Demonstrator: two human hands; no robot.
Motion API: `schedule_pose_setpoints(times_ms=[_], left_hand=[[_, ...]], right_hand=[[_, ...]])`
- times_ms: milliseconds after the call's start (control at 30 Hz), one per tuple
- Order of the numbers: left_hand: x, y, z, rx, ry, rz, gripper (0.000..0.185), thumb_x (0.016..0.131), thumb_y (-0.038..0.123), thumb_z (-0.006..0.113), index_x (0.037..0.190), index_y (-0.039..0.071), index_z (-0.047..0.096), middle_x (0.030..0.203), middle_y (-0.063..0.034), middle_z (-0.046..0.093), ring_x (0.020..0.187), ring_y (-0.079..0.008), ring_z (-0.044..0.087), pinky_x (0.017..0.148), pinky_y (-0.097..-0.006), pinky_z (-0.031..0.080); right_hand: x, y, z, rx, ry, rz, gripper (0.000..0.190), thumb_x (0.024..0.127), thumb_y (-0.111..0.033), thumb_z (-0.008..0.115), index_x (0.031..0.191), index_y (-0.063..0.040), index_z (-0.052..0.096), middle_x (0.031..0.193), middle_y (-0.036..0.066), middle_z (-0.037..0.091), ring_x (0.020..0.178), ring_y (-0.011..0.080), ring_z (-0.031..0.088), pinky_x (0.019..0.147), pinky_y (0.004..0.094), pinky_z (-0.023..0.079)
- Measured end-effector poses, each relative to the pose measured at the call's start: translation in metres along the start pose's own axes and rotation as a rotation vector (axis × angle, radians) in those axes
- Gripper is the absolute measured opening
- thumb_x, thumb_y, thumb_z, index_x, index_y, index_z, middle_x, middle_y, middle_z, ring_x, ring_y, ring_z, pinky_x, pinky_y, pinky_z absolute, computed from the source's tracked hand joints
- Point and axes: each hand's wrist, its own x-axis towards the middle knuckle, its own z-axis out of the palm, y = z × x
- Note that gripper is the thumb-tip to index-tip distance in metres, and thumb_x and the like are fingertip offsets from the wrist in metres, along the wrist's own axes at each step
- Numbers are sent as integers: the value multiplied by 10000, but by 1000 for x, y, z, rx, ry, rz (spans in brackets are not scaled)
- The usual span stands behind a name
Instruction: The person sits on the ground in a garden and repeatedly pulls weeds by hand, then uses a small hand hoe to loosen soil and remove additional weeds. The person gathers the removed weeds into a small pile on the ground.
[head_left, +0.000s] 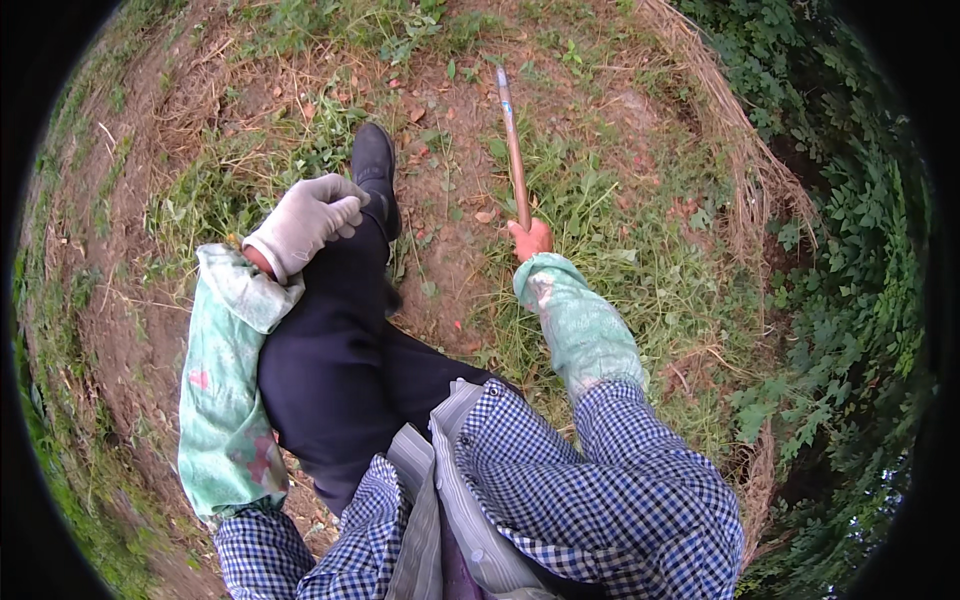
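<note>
My right hand (531, 238), bare below a green patterned oversleeve, grips the near end of a long-handled tool (516, 154). Its brown wooden handle points away from me, with a grey, metal-looking collar and a bit of blue at the far end. I cannot make out a blade there. On the left, my left hand (311, 221) wears a pale knitted work glove. Its fingers are curled together over my forward leg, and no object shows in them. Just beyond it is my black boot (375, 161), set on the ground.
Cut or pulled weeds (600, 217) lie across the bare soil (442, 292). A band of dry stalks (742, 150) borders dense green leafy plants (862, 247) along the right. More low weeds (217, 180) grow left of my boot.
</note>
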Motion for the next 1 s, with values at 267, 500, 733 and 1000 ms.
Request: schedule_pose_setpoints(times_ms=[267, 500, 733, 1000], left_hand=[[-9, -5, -7, -61, 31, -1, 229, 1027, 158, 622, 1169, -13, 677, 911, -32, 687, 775, -98, 612, 725, -246, 512], [-1, 5, -4, -185, 20, 54, 214, 1033, 147, 605, 1161, -11, 673, 922, -20, 688, 807, -81, 629, 731, -225, 507], [35, 61, -17, 20, -43, 209, 276, 1057, 215, 564, 1230, 24, 661, 965, -6, 698, 841, -80, 633, 755, -229, 500], [68, 77, 39, 29, -44, 245, 240, 1042, 195, 600, 1206, 40, 682, 933, 7, 702, 786, -63, 629, 713, -216, 505]], right_hand=[[-13, 78, -42, -443, -179, 231, 434, 795, -315, 803, 1099, -14, 731, 895, 182, 738, 849, 320, 717, 809, 428, 549], [-294, 284, -178, -561, 54, 379, 361, 764, -319, 800, 998, -48, 755, 829, 206, 725, 784, 379, 729, 721, 461, 557], [-386, 307, -234, -755, -110, 625, 336, 773, -271, 761, 980, -7, 742, 862, 252, 719, 832, 401, 723, 769, 499, 571], [-274, 163, -153, 214, 52, 463, 221, 870, -169, 758, 918, 20, 655, 639, 40, 589, 491, 151, 561, 444, 310, 430]])
